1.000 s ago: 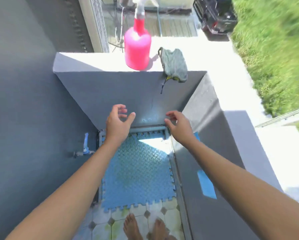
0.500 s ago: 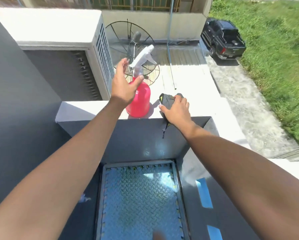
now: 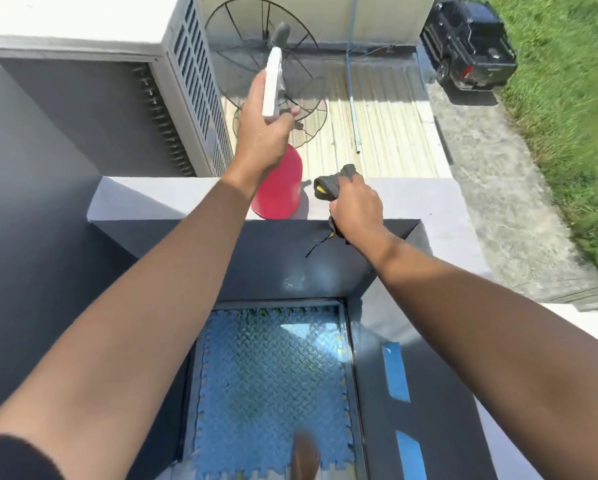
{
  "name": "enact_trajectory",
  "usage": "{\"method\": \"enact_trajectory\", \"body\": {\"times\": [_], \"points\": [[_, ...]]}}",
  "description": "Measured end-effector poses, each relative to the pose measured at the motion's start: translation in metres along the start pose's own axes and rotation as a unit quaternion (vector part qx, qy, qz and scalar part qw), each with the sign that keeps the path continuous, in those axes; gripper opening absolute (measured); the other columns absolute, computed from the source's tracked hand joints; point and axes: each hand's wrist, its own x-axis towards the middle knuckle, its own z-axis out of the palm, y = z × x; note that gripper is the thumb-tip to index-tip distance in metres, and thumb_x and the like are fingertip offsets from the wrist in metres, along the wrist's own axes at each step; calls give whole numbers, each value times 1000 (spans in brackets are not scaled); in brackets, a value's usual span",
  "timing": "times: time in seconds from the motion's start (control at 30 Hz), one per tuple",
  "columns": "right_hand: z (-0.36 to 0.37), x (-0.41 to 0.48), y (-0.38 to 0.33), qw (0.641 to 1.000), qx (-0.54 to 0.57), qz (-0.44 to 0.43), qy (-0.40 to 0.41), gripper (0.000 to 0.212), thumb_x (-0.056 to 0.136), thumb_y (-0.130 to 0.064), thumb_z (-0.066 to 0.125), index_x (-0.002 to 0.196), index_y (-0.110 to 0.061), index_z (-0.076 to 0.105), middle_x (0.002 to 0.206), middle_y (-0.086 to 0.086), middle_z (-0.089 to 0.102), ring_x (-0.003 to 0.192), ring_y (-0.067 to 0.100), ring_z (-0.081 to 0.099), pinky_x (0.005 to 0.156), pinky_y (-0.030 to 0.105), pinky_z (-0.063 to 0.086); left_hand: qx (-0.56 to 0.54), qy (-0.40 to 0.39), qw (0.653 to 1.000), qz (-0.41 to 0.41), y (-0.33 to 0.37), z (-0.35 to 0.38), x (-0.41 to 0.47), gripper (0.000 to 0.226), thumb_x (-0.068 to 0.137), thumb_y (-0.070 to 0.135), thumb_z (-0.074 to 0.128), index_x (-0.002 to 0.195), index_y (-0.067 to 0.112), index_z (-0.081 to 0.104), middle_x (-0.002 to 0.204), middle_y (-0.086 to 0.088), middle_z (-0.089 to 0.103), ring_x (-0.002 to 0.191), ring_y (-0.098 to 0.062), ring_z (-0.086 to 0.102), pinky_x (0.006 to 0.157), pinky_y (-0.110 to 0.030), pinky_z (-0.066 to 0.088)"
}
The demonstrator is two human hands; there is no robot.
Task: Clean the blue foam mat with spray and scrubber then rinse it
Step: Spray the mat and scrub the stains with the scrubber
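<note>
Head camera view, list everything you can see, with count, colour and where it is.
Spray bottle: one, pink with white trigger head, on the ledge, gripped at the neck.
Scrubber: one, dark grey with yellow, on the ledge right of the bottle, gripped.
Ledge: one, white, across the middle.
Mat: one, blue, on the floor below.
AC unit: one, white, upper left.
Fan guard: one, dark wire, behind the bottle.
Truck: one, black, upper right.
Grass: green, right edge.
Foot: one, on the mat.
Left hand: on the bottle.
Right hand: on the scrubber.
</note>
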Motion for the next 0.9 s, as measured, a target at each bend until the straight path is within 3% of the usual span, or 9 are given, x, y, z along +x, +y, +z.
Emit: {"method": "enact_trajectory", "body": {"times": [0.1, 0.2, 0.27, 0.37, 0.47, 0.57, 0.67, 0.77, 0.9], "points": [[2, -23, 8, 992, 120, 29, -10, 37, 86, -13, 58, 122, -6, 63, 116, 16, 61, 100, 33, 62, 84, 36, 47, -6, 53, 998, 37, 6, -1, -19, 38, 83, -5, 48, 118, 5, 58, 97, 1, 57, 57, -17, 59, 54, -36, 50], [11, -75, 11, 957, 275, 96, -3, 40, 88, -18, 61, 126, -7, 63, 118, 8, 61, 103, 19, 57, 89, 27, 42, 6, 65, 995, 77, 11, -11, -61, 15, 89, 0, 56, 103, -2, 62, 81, -8, 57, 64, -21, 51, 58, -42, 45], [23, -121, 10, 937, 321, 139, 0, 30, 86, -17, 60, 115, -11, 67, 106, 3, 60, 93, 15, 55, 84, 26, 40, 39, 59, 995, 72, 11, -19, -97, 23, 90, 14, 65, 107, -1, 64, 89, -8, 66, 70, -17, 56, 68, -33, 49], [52, -184, 10, 934, 321, 154, -15, 10, 80, -15, 58, 88, -16, 64, 88, 5, 58, 83, 21, 53, 75, 34, 42, 50, 26, 998, 26, -14, -35, -165, 37, 90, 33, 70, 118, 9, 66, 100, 2, 70, 83, -15, 64, 73, -28, 51], [87, -225, 12, 923, 323, 205, -43, 10, 84, -12, 61, 92, -12, 67, 89, 8, 61, 80, 22, 54, 70, 29, 36, 63, -1, 997, -36, -72, -52, -237, 31, 91, 30, 70, 115, 12, 70, 103, 2, 71, 91, -12, 66, 76, -24, 52], [129, -262, 10, 910, 339, 229, -72, 8, 85, -11, 61, 92, -12, 65, 87, 9, 63, 76, 21, 53, 62, 29, 37, 103, -32, 985, -133, -152, -65, -320, 21, 89, 22, 72, 109, 15, 71, 97, 4, 70, 85, -11, 64, 74, -24, 48], [184, -308, 16, 898, 343, 252, -109, 7, 82, -17, 59, 78, -22, 58, 76, 5, 62, 70, 23, 59, 62, 32, 46, 154, -73, 950, -260, -240, -79, -416, 22, 86, 30, 71, 106, 20, 69, 81, 4, 65, 63, -8, 54, 62, -26, 41], [251, -356, 35, 887, 336, 278, -150, 6, 76, -26, 58, 74, -20, 57, 72, 13, 63, 68, 34, 64, 63, 46, 55, 223, -111, 914, -319, -320, -87, -510, 43, 77, 46, 66, 113, 23, 70, 83, 6, 64, 68, -13, 54, 67, -26, 38], [346, -414, 62, 878, 333, 295, -176, 10, 82, -18, 58, 72, -16, 55, 68, 7, 53, 61, 22, 51, 59, 36, 44, 271, -129, 873, -385, -418, -89, -608, 52, 71, 59, 56, 92, 15, 75, 81, -8, 72, 71, -19, 59, 66, -33, 42]]}}
